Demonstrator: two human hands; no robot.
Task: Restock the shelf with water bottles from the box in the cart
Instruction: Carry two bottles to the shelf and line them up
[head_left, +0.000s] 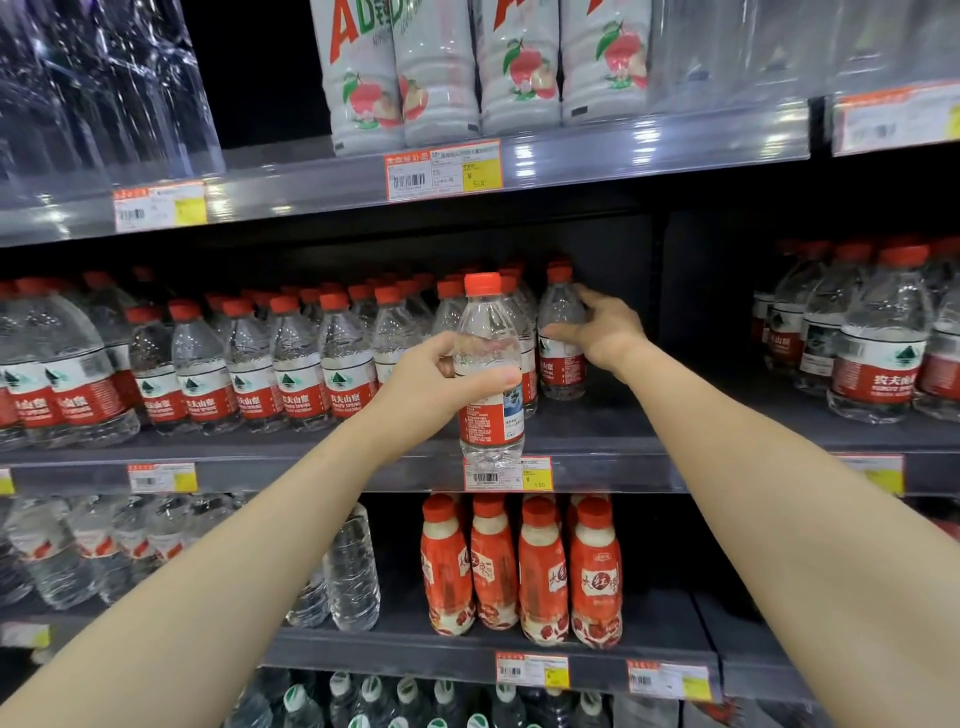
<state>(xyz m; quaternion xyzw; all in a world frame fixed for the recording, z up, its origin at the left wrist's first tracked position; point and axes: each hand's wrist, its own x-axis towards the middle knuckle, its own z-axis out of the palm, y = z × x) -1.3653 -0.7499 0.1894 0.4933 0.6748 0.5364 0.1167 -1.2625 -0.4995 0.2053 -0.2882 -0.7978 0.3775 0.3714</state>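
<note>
1. Shelf (597, 467): the middle tier carries a packed row of red-capped water bottles from its left end to about its centre. To the right of the row a dark bare stretch runs toward the shelf's right end, where larger bottles (878, 338) stand.
2. Held bottle (488, 374): upright, in front of the shelf's front edge and just above the price tag (508, 474), not yet set down. It looks full, so it should feel moderately heavy for its size. The thin clear wall will likely dent under a hard squeeze, and the smooth plastic may slip. The ribbed waist just above the label is the sound place to hold.
3. Left hand (441, 379): closed round the held bottle at that waist, thumb across the front, fingers (447, 364) wrapped behind. The grip looks firm, not crushing.
4. End bottle (562, 338): the last in the row, standing on the shelf beside the bare stretch.
5. Right hand (602, 332): half open, thumb and fingertips laid on the end bottle's shoulder and side. Whether it is gripping or only steadying cannot be told; the bottle stands on the shelf.
6. Stage, as judged: placement under way, with room at the right for more.
7. The box and cart are out of view.
</note>
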